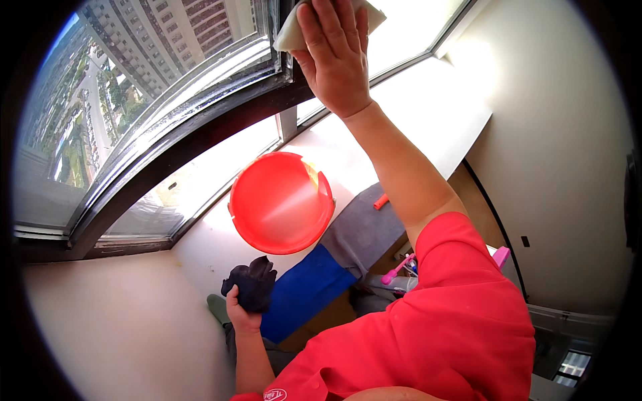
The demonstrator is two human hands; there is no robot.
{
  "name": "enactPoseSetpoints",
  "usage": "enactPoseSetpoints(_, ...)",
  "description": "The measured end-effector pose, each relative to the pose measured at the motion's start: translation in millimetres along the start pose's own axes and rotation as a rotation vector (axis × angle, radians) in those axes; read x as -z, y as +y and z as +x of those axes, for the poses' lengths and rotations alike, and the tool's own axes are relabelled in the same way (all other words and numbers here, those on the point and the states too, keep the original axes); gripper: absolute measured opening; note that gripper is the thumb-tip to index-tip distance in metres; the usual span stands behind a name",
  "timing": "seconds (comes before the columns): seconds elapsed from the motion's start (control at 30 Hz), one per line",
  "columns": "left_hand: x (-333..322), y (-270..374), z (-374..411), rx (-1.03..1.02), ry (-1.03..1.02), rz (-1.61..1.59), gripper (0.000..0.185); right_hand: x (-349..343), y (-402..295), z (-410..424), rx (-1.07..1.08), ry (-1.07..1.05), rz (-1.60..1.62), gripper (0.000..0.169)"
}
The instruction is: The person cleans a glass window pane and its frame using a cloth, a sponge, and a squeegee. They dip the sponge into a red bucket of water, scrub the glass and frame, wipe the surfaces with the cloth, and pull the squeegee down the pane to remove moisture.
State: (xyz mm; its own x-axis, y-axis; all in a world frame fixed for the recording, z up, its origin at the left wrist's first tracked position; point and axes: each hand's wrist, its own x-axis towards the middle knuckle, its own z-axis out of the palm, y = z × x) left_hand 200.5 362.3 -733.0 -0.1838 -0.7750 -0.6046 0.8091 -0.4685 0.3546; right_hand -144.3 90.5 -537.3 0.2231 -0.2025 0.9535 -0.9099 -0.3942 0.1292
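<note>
At the top centre my right hand (337,60) lies flat, fingers spread, on a pale sponge or folded cloth (291,31) against the dark window frame (225,108). My left hand (242,311), low and left of centre, grips a crumpled dark cloth (254,285). Between the two hands a red plastic bucket (281,205) stands on the white sill (200,238), with something yellow (311,173) at its inner rim. The bucket's contents are hard to make out in the glare.
A blue cloth (306,293) and a grey cloth (363,225) lie beside the bucket, with a red-orange handle (381,202) on the grey one. A pink tool (396,270) is near my right sleeve. Window glass (150,60) shows tall buildings far below; a wall (556,150) rises at right.
</note>
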Motion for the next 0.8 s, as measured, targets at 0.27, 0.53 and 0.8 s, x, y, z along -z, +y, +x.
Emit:
enactPoseSetpoints(0.27, -43, -15, -45, -0.031, -0.038, 0.057, 0.047, 5, -13, -79, -0.090, -0.251, 0.083, 0.048)
enactPoseSetpoints(0.53, -58, -28, -94, -0.060, -0.004, 0.055, 0.041, 21, 7, 123, -0.080, 0.159, 0.140, 0.050)
enactPoseSetpoints(0.8, -100, -36, -131, -0.215, -0.010, 0.302, 0.043, 62, -12, -37, -0.401, -0.241, 0.422, 0.044)
